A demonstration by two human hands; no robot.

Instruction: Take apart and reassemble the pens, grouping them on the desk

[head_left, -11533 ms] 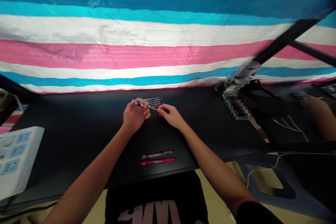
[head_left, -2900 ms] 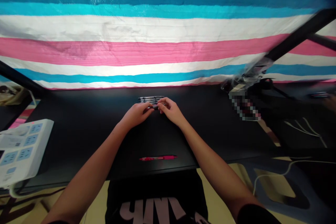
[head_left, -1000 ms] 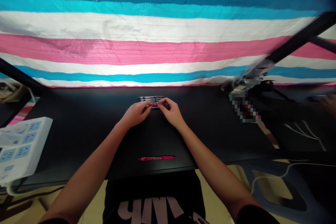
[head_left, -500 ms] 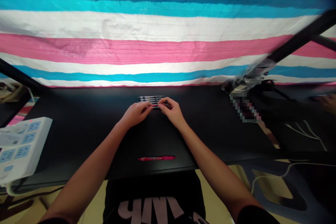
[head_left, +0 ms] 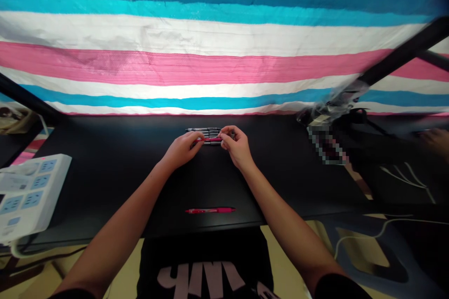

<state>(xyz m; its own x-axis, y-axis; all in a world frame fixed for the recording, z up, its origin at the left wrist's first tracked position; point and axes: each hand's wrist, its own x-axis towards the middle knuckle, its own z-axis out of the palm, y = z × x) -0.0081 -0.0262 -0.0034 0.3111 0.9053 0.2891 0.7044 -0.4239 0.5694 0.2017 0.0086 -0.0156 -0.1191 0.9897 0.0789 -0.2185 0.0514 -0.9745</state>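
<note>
A red pen [head_left: 212, 139] lies crosswise between my two hands, just in front of a row of black-and-clear pens [head_left: 202, 129]. My left hand [head_left: 183, 148] pinches its left end, fingers closed. At the other end, my right hand [head_left: 237, 146] has thumb and fingertips closed on the pen. The fingers hide both of its ends. Several dark pens lie side by side behind and under it, partly covered by my fingers. Nearer to me, a second red pen [head_left: 210, 210] rests alone by the front edge of the black table [head_left: 280, 173].
A white power strip [head_left: 38, 196] stands at the table's left. On the right are clear plastic packaging [head_left: 336, 103], thin white cables [head_left: 403, 177] and another person's hand [head_left: 437, 140] at the far edge. A striped sheet [head_left: 224, 70] hangs behind the table.
My right hand has slid to the right along the red pen, so more of the pen shows between my hands. The left hand has barely moved.
</note>
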